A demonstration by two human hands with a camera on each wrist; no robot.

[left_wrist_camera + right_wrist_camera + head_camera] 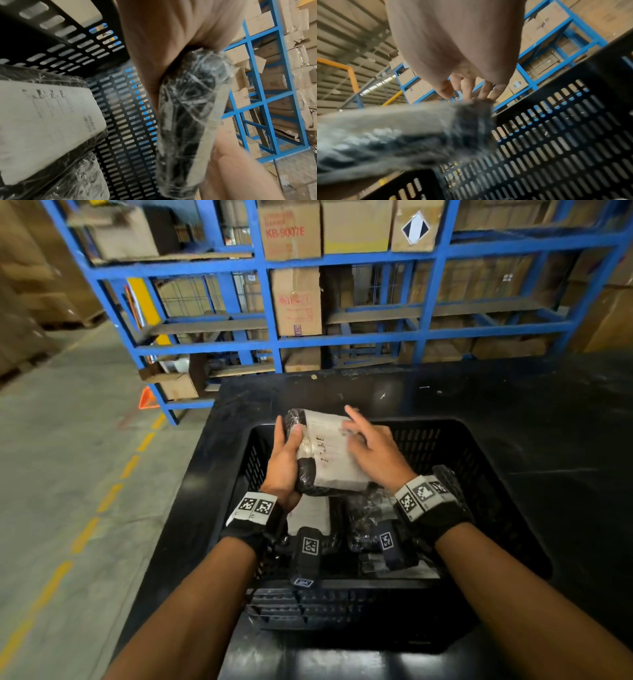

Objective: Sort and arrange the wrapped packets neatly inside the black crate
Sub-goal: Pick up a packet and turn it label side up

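Gripped along its left edge by the left hand (pixel 286 463), thumb pressed on the top face and fingers curled beneath, a wrapped packet (pixel 329 453) is held above the far half of the black crate (pixel 479 446). The right hand (pixel 373 450) is laid on the packet's white label (pixel 334 455) with fingers spread and relaxed, closed on nothing. In the left wrist view the packet is seen edge-on, black contents under crinkled clear film.

More packets (pixel 373 518) lie in the near half of the crate, one showing a white label (pixel 46 121), just beside the near left wall. The crate rests on a black table (pixel 548 405), toward its near left corner.

The step in hand is judged to be the turning or checking of one packet before it is set down; sorting looks partly done, since several packets are already lodged low in the crate. The next move would call for the packet to be lowered flat into the open far part of the crate, edges squared against its neighbours.

Print on the held label is blurred and cannot be read. On the blue rack (pixel 428 344) behind, one carton (pixel 289 231) bears "KB-9007E" in red; another (pixel 416 227) carries a black-and-white diamond mark.
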